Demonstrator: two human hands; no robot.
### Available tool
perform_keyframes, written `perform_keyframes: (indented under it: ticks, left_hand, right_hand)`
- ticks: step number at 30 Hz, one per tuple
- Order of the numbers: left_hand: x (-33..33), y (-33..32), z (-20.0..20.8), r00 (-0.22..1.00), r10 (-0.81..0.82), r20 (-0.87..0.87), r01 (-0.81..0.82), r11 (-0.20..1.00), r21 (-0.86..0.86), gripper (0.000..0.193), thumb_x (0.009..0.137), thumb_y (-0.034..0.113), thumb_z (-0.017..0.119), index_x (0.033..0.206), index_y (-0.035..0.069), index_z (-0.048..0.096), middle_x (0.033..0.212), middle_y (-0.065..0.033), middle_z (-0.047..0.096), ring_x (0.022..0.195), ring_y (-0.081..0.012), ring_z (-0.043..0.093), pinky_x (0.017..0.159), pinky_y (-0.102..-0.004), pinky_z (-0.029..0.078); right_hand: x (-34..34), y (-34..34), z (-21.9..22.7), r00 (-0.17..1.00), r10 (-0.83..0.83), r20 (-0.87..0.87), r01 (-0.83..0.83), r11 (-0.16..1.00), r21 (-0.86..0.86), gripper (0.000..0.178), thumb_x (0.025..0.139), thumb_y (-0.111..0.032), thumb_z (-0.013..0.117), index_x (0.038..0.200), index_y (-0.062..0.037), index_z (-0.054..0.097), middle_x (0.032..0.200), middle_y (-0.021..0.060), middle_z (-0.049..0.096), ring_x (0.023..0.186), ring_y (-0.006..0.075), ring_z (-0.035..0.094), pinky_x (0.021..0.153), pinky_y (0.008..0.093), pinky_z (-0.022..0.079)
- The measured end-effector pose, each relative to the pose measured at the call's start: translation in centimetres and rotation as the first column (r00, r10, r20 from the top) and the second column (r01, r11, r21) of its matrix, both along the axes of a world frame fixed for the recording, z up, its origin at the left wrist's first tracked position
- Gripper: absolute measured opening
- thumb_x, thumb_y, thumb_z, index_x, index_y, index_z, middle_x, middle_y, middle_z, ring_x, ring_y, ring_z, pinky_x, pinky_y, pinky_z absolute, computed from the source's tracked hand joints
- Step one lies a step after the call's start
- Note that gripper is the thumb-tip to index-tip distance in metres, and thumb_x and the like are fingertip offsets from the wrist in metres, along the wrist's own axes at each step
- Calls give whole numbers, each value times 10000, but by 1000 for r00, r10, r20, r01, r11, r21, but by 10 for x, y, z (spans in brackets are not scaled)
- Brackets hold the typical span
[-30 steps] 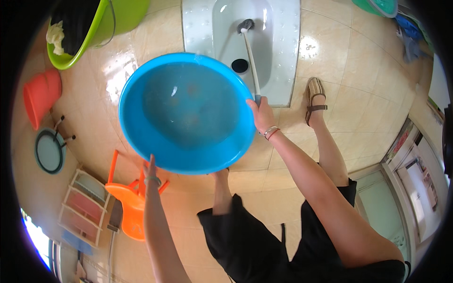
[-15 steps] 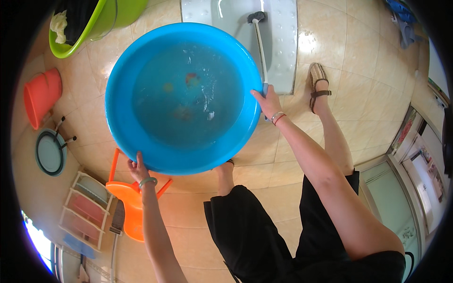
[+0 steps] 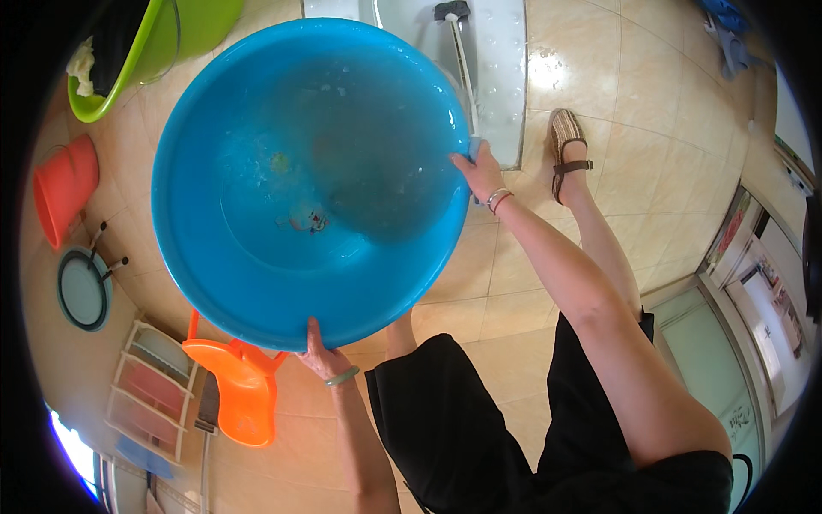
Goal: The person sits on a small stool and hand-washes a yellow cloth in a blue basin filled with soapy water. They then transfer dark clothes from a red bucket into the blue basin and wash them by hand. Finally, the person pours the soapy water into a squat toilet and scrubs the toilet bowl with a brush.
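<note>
A large round blue basin [image 3: 199,224] is held tilted in front of me, its near-left side raised. Cloudy water [image 3: 377,163] pools toward its far right side, and small bits of debris lie on the bared bottom. My left hand [image 3: 322,355] grips the near rim, thumb over the edge and fingers hidden beneath. On the right rim, my right hand [image 3: 482,174] has its thumb on top. A long-handled brush [image 3: 461,60] with a dark grey head has its handle end close by that hand; whether they touch, I cannot tell.
Beyond the basin lies a white squat toilet pan [image 3: 503,86] set in the tiled floor. An orange plastic chair [image 3: 247,403] stands near my left arm. Farther left are a green tub [image 3: 193,43], a red bucket [image 3: 68,188], a folding stool [image 3: 84,287] and a white rack [image 3: 154,377].
The basin has tipped and shifted slightly left, and its water has run toward the far right side, baring the bottom. My left hand has moved right along the near rim.
</note>
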State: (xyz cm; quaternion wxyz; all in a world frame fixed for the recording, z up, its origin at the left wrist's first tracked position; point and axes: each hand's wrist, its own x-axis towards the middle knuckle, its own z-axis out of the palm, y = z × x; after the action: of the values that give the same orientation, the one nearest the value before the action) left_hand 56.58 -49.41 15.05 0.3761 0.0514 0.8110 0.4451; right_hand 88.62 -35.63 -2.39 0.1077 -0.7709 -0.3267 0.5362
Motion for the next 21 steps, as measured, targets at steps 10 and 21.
perform_keyframes:
  ticks: [10,21]
  left_hand:
    - [-20,34,21,996,49,-79,-35,985,168,509,730,54,626,1222,-2,507,1162,-141,562,991,-291,572,829,-406,517]
    - [-18,102,45,990,-69,-121,99,959,266,439,737,44,659,1160,24,542,1054,-97,596,926,-235,577,808,-367,504]
  right_hand:
    - [-26,15,10,999,31,-17,-30,998,55,449,882,-365,613,1014,13,410,898,289,621,834,428,625,737,470,497]
    - [-56,-14,-12,991,-123,56,116,987,115,407,894,-342,600,985,31,464,902,268,632,821,408,635,703,448,497]
